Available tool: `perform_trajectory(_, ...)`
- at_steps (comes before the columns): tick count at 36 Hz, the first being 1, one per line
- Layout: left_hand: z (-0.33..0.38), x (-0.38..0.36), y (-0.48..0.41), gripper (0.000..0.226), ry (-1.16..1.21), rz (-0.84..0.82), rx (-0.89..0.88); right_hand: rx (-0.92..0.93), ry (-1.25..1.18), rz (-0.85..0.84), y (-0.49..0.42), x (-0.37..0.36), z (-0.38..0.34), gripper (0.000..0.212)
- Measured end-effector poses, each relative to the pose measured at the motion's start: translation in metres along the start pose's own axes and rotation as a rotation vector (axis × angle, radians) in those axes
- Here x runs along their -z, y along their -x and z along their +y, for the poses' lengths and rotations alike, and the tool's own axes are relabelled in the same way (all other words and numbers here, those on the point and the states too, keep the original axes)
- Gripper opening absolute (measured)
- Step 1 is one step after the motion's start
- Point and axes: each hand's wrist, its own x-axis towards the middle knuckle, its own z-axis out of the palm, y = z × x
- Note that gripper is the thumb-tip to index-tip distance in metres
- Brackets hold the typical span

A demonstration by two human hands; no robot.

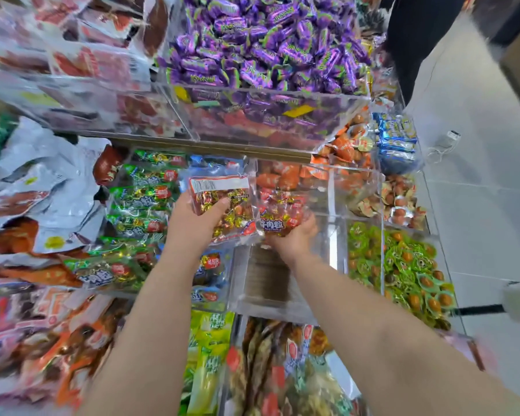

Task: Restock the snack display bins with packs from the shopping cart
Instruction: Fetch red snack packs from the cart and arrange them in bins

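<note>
My left hand [197,220] grips a clear red snack pack [222,202] of gold and red wrapped pieces, barcode label facing up, above the bins. My right hand [294,235] holds a second red pack [279,214] from below, inside a clear acrylic bin [282,304] whose wooden bottom shows bare under my wrist. The two packs touch at their edges. The shopping cart is out of sight.
Green packs [138,202] and blue packs [210,265] fill the bins to the left. Orange snacks [285,175] lie behind, green-wrapped ones [403,265] to the right, purple candies [267,46] in the upper bin. Grey floor [478,175] runs along the right.
</note>
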Motion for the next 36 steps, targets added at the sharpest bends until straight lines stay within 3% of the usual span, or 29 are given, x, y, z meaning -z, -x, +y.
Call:
perform_trajectory(2,0.001,-0.002,0.001,0.043,0.027,0.027,0.015,-0.051,-0.017,-0.070,-0.007,0.002,0.007,0.133)
perform_trajectory(6,-0.003,-0.002,-0.006,0.064,0.066,0.025,0.027,-0.131,-0.076,-0.162,-0.023,0.002,0.006,0.131)
perform_trajectory(10,-0.001,-0.001,-0.007,0.039,0.062,-0.031,0.061,-0.157,0.127,-0.243,-0.027,0.006,0.000,0.125)
perform_trajectory(12,-0.001,-0.001,-0.008,0.027,0.072,-0.062,0.072,-0.182,0.104,-0.256,-0.025,0.007,-0.002,0.116)
perform_trajectory(15,0.003,0.000,-0.008,0.011,0.152,-0.088,0.127,-0.205,0.245,-0.171,-0.014,0.016,-0.005,0.145)
perform_trajectory(16,0.006,0.001,-0.007,0.020,0.177,-0.088,0.154,-0.163,0.272,-0.116,-0.008,0.021,-0.008,0.146)
perform_trajectory(18,0.013,0.002,-0.002,0.041,0.227,-0.078,0.234,0.022,0.227,-0.005,0.007,0.035,-0.012,0.137)
perform_trajectory(20,0.017,0.003,0.000,0.035,0.314,-0.115,0.280,0.393,0.246,0.095,0.030,0.052,-0.021,0.116)
perform_trajectory(23,0.023,-0.002,0.005,0.026,0.359,-0.198,0.311,0.985,0.332,0.073,0.063,0.071,-0.037,0.095)
perform_trajectory(26,0.027,-0.013,0.016,0.027,0.333,-0.318,0.333,1.169,0.438,0.044,0.081,0.076,-0.049,0.067)
perform_trajectory(29,0.032,-0.021,0.022,0.033,0.214,-0.354,0.295,1.053,0.361,0.005,0.085,0.086,-0.053,0.043)
perform_trajectory(31,0.032,-0.023,0.023,0.040,0.054,-0.294,0.187,0.905,0.302,0.013,0.087,0.096,-0.055,0.034)
perform_trajectory(36,0.007,-0.015,0.014,0.031,-0.697,0.071,-0.617,0.481,0.126,-0.058,0.085,0.126,-0.056,0.027)
